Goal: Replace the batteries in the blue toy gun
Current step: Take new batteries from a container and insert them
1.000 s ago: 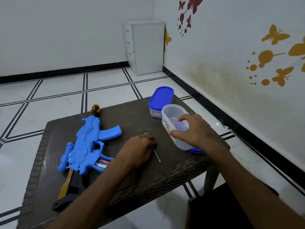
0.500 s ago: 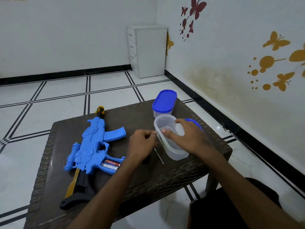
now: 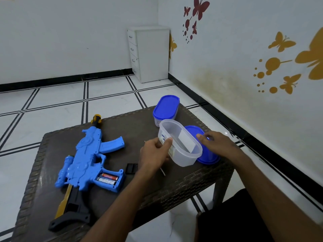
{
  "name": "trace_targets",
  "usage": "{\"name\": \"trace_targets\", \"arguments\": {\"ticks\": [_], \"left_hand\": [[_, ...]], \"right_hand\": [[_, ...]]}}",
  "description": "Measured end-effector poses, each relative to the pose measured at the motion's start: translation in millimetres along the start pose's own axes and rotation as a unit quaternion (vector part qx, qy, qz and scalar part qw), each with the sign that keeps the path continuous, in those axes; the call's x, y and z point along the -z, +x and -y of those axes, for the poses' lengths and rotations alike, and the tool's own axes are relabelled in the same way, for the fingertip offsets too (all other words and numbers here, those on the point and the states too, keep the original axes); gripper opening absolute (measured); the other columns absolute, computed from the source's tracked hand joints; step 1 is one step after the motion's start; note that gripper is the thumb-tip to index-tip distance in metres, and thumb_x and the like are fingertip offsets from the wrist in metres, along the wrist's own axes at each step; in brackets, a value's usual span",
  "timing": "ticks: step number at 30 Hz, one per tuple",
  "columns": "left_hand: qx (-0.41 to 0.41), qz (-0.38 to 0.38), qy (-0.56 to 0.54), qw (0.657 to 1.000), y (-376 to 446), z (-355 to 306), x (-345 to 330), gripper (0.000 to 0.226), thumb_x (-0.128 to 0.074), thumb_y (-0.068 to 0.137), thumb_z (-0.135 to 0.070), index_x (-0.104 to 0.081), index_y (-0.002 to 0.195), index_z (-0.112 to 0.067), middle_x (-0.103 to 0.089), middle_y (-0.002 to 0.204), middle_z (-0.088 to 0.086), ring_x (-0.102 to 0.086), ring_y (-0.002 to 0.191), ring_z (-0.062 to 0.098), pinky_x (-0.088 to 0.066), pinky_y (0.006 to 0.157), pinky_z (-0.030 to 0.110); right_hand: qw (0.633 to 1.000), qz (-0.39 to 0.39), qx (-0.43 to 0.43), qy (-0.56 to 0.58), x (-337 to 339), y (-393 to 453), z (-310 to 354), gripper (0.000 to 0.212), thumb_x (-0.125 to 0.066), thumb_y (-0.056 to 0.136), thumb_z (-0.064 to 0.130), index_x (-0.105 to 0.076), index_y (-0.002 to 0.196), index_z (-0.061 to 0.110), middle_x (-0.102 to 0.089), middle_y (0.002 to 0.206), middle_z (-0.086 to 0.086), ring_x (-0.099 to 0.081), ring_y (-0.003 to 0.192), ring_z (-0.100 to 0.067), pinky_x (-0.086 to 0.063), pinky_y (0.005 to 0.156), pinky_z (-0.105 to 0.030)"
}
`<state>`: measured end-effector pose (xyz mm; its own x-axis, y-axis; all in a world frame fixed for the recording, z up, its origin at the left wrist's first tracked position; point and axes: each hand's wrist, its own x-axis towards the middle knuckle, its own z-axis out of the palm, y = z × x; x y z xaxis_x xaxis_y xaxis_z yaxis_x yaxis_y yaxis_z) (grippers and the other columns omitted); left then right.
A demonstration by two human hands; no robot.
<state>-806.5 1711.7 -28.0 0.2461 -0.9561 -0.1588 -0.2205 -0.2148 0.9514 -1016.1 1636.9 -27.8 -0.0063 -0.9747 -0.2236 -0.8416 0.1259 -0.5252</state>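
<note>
The blue toy gun [image 3: 87, 158] lies on the left of the brown table [image 3: 183, 186]. Its battery compartment is uncovered, with two batteries [image 3: 107, 178] inside. A small black cover [image 3: 132, 168] lies beside it. My left hand [image 3: 153, 154] pinches the near rim of a lidless clear container [image 3: 183, 152], which is tilted and holds a white slip. My right hand [image 3: 218, 144] rests with relaxed fingers over that container's blue lid [image 3: 209, 158], just right of the container. A screwdriver tip [image 3: 163, 172] shows below my left hand.
A second container with a blue lid on it [image 3: 166, 107] stands at the table's far right edge. A white drawer cabinet [image 3: 150, 53] is in the room's corner. The wall runs close along the table's right side.
My left hand left the screwdriver and took the clear container's rim. My right hand released the container and moved onto the blue lid. The container shifted toward the table's middle.
</note>
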Motion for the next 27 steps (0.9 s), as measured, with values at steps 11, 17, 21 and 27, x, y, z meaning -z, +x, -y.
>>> {"name": "trace_targets", "arguments": {"ticks": [11,17,21,27], "left_hand": [[0.011,-0.007,-0.02,1.0,4.3,0.1,0.6,0.006,-0.067,0.088,-0.019,-0.067,0.089,-0.025,-0.072,0.086,-0.002,-0.072,0.077,0.018,-0.06,0.078,0.045],[0.005,0.017,-0.095,0.995,1.5,-3.5,-13.2,0.007,-0.069,0.089,-0.02,-0.069,0.095,-0.021,-0.072,0.089,0.01,-0.072,0.081,0.023,-0.06,0.077,0.04],[0.003,0.04,-0.124,0.991,2.9,-5.8,-28.8,0.022,-0.067,0.09,-0.02,-0.068,0.11,-0.011,-0.068,0.081,0.012,-0.069,0.074,0.02,-0.06,0.075,0.038],[0.038,0.054,-0.181,0.981,8.9,-9.0,-41.1,0.018,-0.051,0.099,-0.011,-0.068,0.103,-0.006,-0.06,0.076,0.012,-0.06,0.066,0.018,-0.059,0.072,0.034]], "right_hand": [[0.997,-0.007,-0.022,0.076,11.6,8.1,-11.1,0.038,-0.082,0.073,0.033,-0.065,0.086,0.002,-0.07,0.089,-0.012,-0.068,0.093,-0.036,-0.055,0.077,-0.044],[0.985,-0.087,0.082,0.125,29.3,-9.2,8.4,0.009,-0.062,0.089,0.021,-0.055,0.094,0.019,-0.061,0.083,-0.001,-0.064,0.078,-0.024,-0.055,0.071,-0.038],[0.988,-0.014,0.129,0.083,24.9,-18.4,33.3,0.015,-0.055,0.095,0.026,-0.044,0.1,0.016,-0.056,0.087,-0.007,-0.055,0.072,-0.024,-0.049,0.066,-0.036],[0.982,-0.024,0.187,0.012,16.0,-22.7,42.0,0.031,-0.067,0.089,0.032,-0.042,0.102,0.019,-0.048,0.09,0.002,-0.05,0.073,-0.013,-0.039,0.058,-0.023]]}}
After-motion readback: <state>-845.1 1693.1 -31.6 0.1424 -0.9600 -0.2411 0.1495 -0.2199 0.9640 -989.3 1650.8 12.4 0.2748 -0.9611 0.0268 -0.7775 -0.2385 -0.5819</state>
